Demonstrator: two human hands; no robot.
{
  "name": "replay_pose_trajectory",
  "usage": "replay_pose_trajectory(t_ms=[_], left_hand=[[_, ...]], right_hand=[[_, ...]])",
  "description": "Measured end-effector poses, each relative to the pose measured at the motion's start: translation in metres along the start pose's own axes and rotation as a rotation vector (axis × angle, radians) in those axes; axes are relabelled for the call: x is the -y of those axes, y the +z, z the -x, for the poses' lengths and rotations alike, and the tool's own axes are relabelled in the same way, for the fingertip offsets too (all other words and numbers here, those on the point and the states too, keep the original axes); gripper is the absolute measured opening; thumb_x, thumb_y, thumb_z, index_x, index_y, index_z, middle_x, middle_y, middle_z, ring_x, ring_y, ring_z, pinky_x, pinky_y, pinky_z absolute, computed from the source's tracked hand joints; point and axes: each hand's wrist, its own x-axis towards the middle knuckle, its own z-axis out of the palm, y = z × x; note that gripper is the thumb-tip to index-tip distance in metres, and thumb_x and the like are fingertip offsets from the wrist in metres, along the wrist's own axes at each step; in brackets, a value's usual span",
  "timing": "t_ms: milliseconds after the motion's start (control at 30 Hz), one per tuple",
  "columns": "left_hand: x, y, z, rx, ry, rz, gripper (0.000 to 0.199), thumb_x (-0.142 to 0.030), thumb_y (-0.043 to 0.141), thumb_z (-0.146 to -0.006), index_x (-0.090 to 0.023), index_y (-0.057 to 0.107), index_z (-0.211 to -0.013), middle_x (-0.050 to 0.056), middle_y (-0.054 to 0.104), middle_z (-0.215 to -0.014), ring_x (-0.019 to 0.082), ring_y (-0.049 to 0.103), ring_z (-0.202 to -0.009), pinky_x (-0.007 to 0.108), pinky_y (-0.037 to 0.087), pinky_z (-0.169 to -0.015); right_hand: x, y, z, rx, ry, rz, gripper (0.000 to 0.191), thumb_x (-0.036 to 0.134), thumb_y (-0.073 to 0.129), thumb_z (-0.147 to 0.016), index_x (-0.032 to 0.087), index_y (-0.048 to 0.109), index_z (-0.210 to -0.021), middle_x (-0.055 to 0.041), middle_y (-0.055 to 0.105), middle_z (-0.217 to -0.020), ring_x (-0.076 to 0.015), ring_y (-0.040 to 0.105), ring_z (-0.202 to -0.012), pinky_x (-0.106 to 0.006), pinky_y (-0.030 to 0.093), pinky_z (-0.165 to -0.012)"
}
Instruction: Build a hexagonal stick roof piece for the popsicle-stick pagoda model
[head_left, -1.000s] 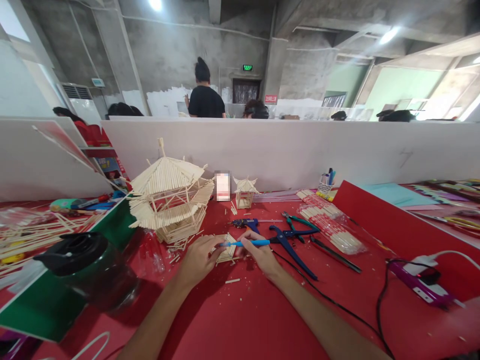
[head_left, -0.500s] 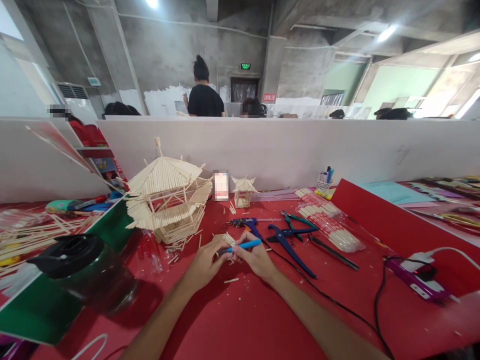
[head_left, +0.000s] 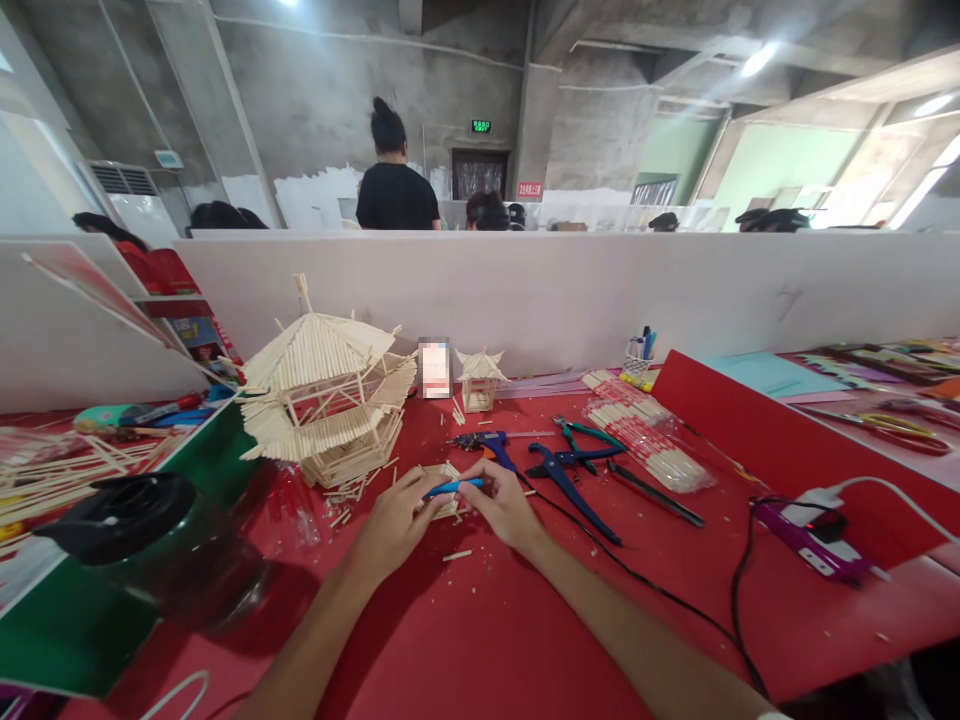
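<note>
Holds blue pen [head_left: 454,487] nearly level, below centre of the frame, over red surface [head_left: 480,650]. With left hand [head_left: 401,518], clamps grip on left end; with right hand [head_left: 514,510], clamps grip on right end. Partly hides small stick panel [head_left: 449,508] beneath. Note blue glue gun [head_left: 493,442] just above right hand, large stick pavilion [head_left: 319,345] left of centre, small stick pavilion [head_left: 481,373] at centre.

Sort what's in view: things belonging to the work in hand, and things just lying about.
Apparently in use:
- blue pen, right hand holding one end, left hand at the other
- stick panel beneath

Seemingly lying about:
- glue gun
- green pliers
- bottle
- power strip
</note>
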Motion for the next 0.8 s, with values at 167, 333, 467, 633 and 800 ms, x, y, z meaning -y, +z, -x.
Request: replay_pose_trajectory(t_ms=[167,333,467,633,800], left_hand=[[0.003,-0.003,0.0,-0.019,-0.037,-0.123,0.034,-0.039,0.037,-0.101,-0.022,0.065,-0.105,0.004,0.059,-0.092,0.019,0.061,-0.084,0.029,0.047,-0.077],[0.02,-0.018,-0.002,-0.081,-0.102,-0.318,0.03,-0.035,0.037,-0.1,-0.022,0.063,-0.093,0.004,0.059,-0.087,0.021,0.06,-0.082,0.032,0.047,-0.074],[0.03,-0.031,-0.001,-0.02,-0.323,-0.517,0.031,-0.029,0.037,-0.098,-0.018,0.065,-0.102,0.013,0.063,-0.11,0.026,0.063,-0.098,0.036,0.049,-0.081],[0.037,-0.033,0.006,0.15,-0.547,-0.701,0.034,-0.029,0.04,-0.097,-0.014,0.067,-0.111,0.019,0.066,-0.113,0.032,0.066,-0.099,0.042,0.05,-0.083],[0.037,-0.033,0.006,0.055,-0.463,-0.756,0.028,-0.023,0.052,-0.091,-0.014,0.066,-0.113,0.019,0.066,-0.117,0.036,0.058,-0.114,0.046,0.046,-0.093]], right_hand=[[0.002,0.006,-0.004,0.048,-0.034,0.085,0.024,0.043,0.068,-0.082,0.02,0.062,-0.088,-0.0004,0.067,-0.077,-0.0154,0.062,-0.067,-0.027,0.048,-0.063],[0.008,-0.001,-0.003,0.058,-0.098,0.371,0.026,0.025,0.065,-0.086,0.021,0.061,-0.111,-0.0019,0.069,-0.091,-0.016,0.063,-0.078,-0.027,0.048,-0.07],[0.012,-0.013,0.002,0.2,-0.152,0.808,0.012,0.019,0.069,-0.084,0.019,0.067,-0.096,-0.0035,0.07,-0.091,-0.0184,0.061,-0.087,-0.031,0.043,-0.081],[0.01,-0.02,0.005,0.333,-0.163,1.085,0.006,0.021,0.065,-0.09,0.02,0.07,-0.09,-0.0042,0.069,-0.093,-0.0192,0.058,-0.09,-0.031,0.037,-0.079],[0.01,-0.021,0.004,0.348,-0.18,1.048,0.008,0.019,0.061,-0.093,0.018,0.068,-0.09,-0.0049,0.067,-0.092,-0.0184,0.059,-0.09,-0.029,0.038,-0.079]])
